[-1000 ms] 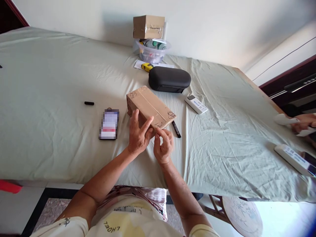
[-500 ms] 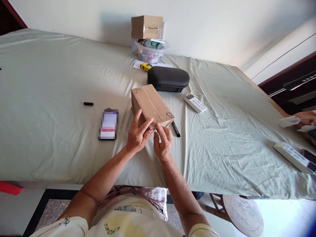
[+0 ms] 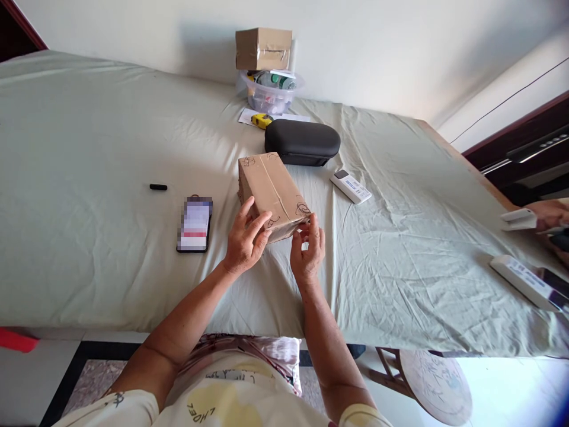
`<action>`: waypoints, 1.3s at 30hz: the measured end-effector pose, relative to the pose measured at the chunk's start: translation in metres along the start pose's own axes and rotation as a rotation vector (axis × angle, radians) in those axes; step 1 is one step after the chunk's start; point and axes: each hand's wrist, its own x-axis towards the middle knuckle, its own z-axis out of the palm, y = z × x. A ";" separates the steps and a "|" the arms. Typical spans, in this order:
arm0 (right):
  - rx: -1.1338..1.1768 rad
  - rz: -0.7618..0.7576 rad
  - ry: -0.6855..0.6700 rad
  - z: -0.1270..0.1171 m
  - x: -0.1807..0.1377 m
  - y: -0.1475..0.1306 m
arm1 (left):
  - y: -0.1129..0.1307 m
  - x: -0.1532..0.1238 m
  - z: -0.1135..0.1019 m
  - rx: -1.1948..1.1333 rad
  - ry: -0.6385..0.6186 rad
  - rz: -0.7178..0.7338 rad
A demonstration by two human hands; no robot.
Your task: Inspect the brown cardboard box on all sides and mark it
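Note:
A brown cardboard box with black scribbles at its top corners and a taped seam lies on the cloth before me. My left hand grips its near-left corner, with fingers spread over the side and top and the thumb at the near face. At the near-right corner, my right hand holds the box with bent fingers, the thumb against the near face. A smartphone with a blurred screen lies to the left, a small black cap beyond it. The black marker is hidden behind the box or my right hand.
Behind the box are a black zip case, a yellow tape measure and a clear tub under another carton. White devices lie right and far right, where another person's hand shows. A round stool stands below.
My right hand has moved right along the near edge to the box's right corner. The box has turned slightly, and the marker beside it has gone out of sight.

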 end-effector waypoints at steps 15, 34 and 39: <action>0.028 0.222 -0.252 0.010 -0.006 0.008 | -0.011 0.002 -0.006 -0.015 0.108 -0.111; 0.189 0.416 0.012 -0.001 0.002 0.014 | -0.012 0.002 -0.002 -0.412 0.129 -0.434; 0.192 0.348 0.068 -0.004 0.005 0.013 | -0.012 0.002 0.000 -0.403 0.097 -0.562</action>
